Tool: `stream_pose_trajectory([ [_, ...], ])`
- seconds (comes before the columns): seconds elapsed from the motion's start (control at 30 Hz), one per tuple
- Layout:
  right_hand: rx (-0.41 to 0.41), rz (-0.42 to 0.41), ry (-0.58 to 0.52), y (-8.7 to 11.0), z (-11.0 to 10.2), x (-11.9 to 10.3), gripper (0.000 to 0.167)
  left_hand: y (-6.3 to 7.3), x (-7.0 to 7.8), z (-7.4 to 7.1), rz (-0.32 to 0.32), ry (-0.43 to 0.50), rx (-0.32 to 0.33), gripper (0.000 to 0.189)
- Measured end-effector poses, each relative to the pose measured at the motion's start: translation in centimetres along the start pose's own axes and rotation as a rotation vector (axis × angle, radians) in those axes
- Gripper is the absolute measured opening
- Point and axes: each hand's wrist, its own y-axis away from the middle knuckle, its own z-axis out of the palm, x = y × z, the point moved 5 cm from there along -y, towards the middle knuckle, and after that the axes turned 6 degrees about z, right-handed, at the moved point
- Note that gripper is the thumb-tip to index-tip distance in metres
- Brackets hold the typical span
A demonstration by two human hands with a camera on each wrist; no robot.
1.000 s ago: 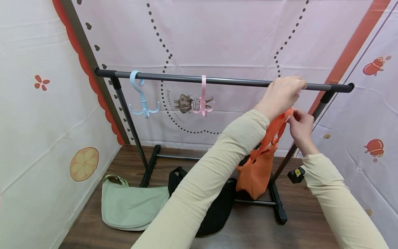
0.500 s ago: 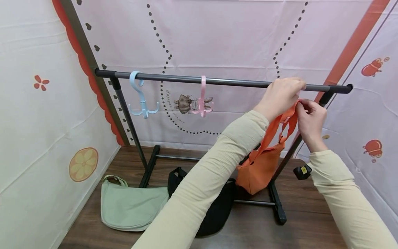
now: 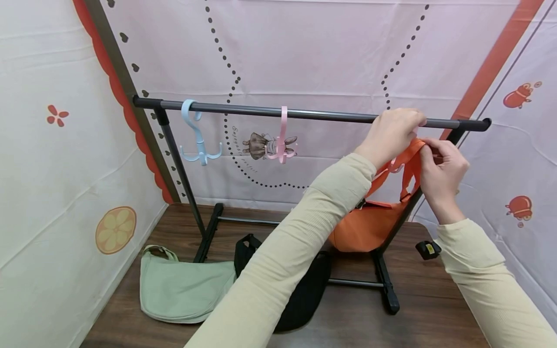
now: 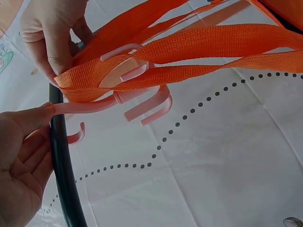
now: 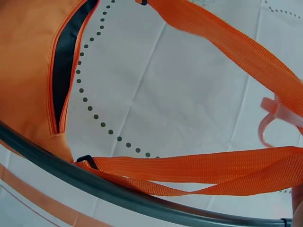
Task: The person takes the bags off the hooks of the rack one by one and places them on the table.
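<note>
At the right part of the rail, my left hand (image 3: pixel 393 133) holds a pink hook by its upper end. In the left wrist view, the left thumb lies on the stem of this pink hook (image 4: pixel 92 106), with the fingers behind the rail. My right hand (image 3: pixel 444 171) pinches the orange strap (image 4: pixel 203 42) of a shoulder bag, close to the hook. The strap's loop lies over the hook's prongs in the left wrist view. Below hangs the orange bag (image 3: pixel 365 224), its zip opening (image 5: pixel 66 71) parted and dark inside. The left forearm partly hides the bag.
The black rail (image 3: pixel 330 115) also carries a blue hook (image 3: pixel 201 140) and another pink hook (image 3: pixel 283 140). A green bag (image 3: pixel 184 290) and a black bag (image 3: pixel 304 295) lie on the wooden floor (image 3: pixel 426 299). Printed cloth walls (image 3: pixel 304 48) surround the rack.
My right hand has moved right and slightly up, then slightly down, with the strap. The orange bag has risen and turned its broad side to view. My left hand has barely moved.
</note>
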Motion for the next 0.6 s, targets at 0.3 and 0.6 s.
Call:
stream_pose_trajectory([
  [0.3, 0.047, -0.080, -0.011, 0.7, -0.9, -1.5, 0.018, 0.2, 0.1, -0.2, -0.012, 0.002, 0.003, 0.029],
  [0.6, 0.032, -0.124, -0.065, 1.6, -1.2, -2.8, 0.017, 0.2, 0.2, -0.4, -0.017, -0.023, -0.002, 0.027],
])
